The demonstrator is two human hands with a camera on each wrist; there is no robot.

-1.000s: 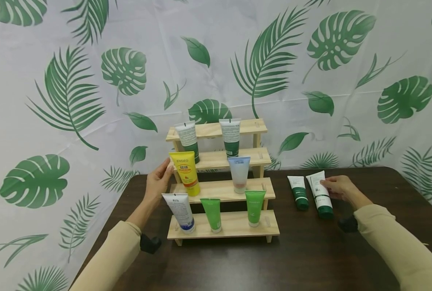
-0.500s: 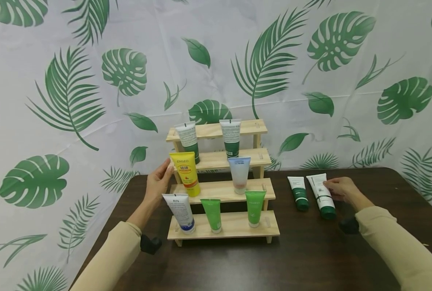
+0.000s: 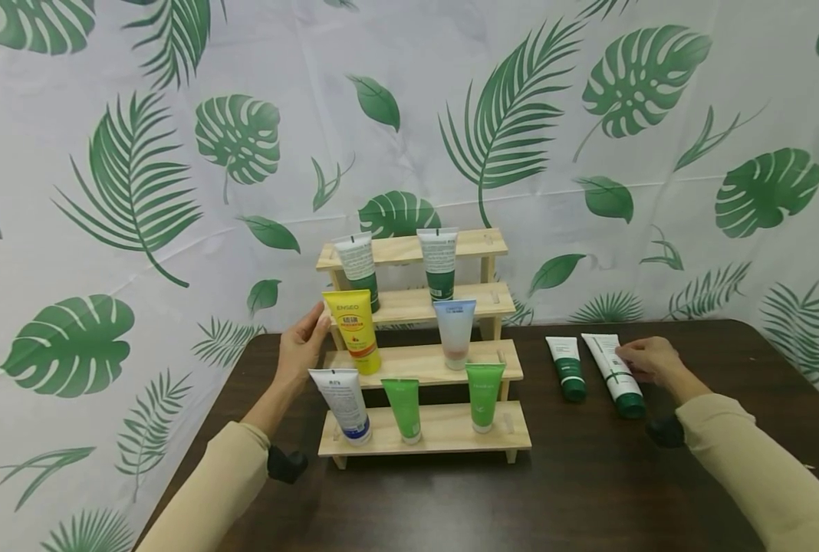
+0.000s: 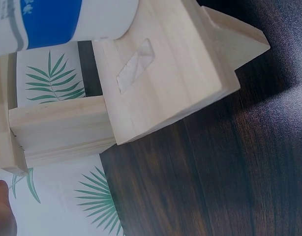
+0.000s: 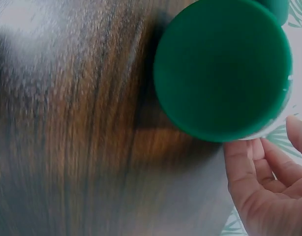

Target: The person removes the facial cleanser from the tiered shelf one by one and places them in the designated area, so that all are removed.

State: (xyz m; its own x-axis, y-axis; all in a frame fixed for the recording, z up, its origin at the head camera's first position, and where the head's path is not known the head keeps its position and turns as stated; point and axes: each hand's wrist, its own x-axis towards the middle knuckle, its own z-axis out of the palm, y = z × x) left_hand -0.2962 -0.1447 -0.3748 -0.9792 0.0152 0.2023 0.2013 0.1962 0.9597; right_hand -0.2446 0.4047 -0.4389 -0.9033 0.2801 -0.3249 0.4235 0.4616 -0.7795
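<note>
In the head view, my left hand (image 3: pixel 301 345) holds the left end of a shelf on the stepped wooden stand (image 3: pixel 423 437), beside a standing yellow tube (image 3: pixel 356 330). Its curled fingers (image 4: pixel 1 206) show near the wood in the left wrist view. My right hand (image 3: pixel 651 360) pinches the upper right side of a white squeeze tube (image 3: pixel 613 372) with a dark green cap, lying slanted on the table. That green cap (image 5: pixel 222 71) fills much of the right wrist view, with the fingers behind it. A smaller white-and-green tube (image 3: pixel 567 368) lies just left of it.
Upside-down tubes stand on the stand: two white-and-green ones (image 3: pixel 439 264) higher up, a pale blue one (image 3: pixel 455 333), two green ones (image 3: pixel 484 397) and a white-and-blue one (image 3: pixel 343 406) at the front. A leaf-patterned cloth (image 3: pixel 409 138) hangs behind the dark table (image 3: pixel 437 506).
The cap end of the white squeeze tube has swung right, so the tube lies more slanted. My right hand keeps its grip. My left hand stays at the stand.
</note>
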